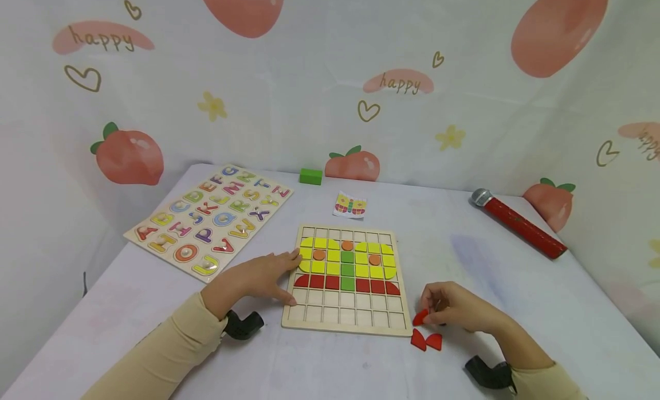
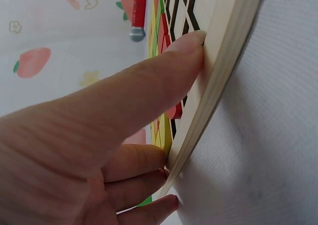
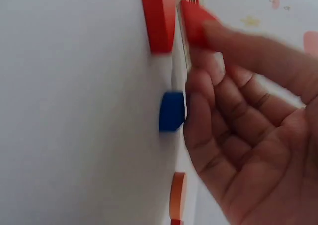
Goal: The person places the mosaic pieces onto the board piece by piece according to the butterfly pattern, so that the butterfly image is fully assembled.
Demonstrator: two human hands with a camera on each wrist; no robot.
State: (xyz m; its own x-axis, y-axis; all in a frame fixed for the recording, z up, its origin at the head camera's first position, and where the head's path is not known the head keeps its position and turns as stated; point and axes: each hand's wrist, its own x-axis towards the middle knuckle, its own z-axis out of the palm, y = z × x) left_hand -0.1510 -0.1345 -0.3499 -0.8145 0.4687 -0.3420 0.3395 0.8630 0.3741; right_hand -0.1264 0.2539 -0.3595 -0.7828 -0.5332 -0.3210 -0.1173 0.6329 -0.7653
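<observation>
Two cream sleeves are reaching in from the bottom edge toward a wooden grid puzzle board (image 1: 344,325) lying on a white table (image 1: 541,308). The left hand (image 1: 258,277) is bracing the board's left edge, fingers extended and spread, the thumb pressing the rim in the left wrist view while the other fingertips are resting against the yellow tiles (image 1: 330,254). The right hand (image 1: 454,305) is curling beside the board's lower right corner and pinching a red tile (image 1: 420,317) between thumb and fingers; two more red pieces (image 1: 426,341) are lying on the table just below it. A butterfly pattern of yellow, green, orange and red tiles is filling the board's upper rows, while the lower rows are standing unfilled.

The pinch appears shallow and the right wrist view is blurring, so the red tile may be slipping or arriving turned the wrong way for its square. A blue piece (image 3: 172,111) and an orange piece (image 3: 177,195) are sitting close under the fingers and could be getting knocked aside. If the bracing hand is pushing the board, seated tiles may be jolting loose.

A pattern card (image 1: 350,206), an alphabet puzzle (image 1: 208,219), a green block (image 1: 311,176) and a red microphone (image 1: 518,222) are lying farther back.
</observation>
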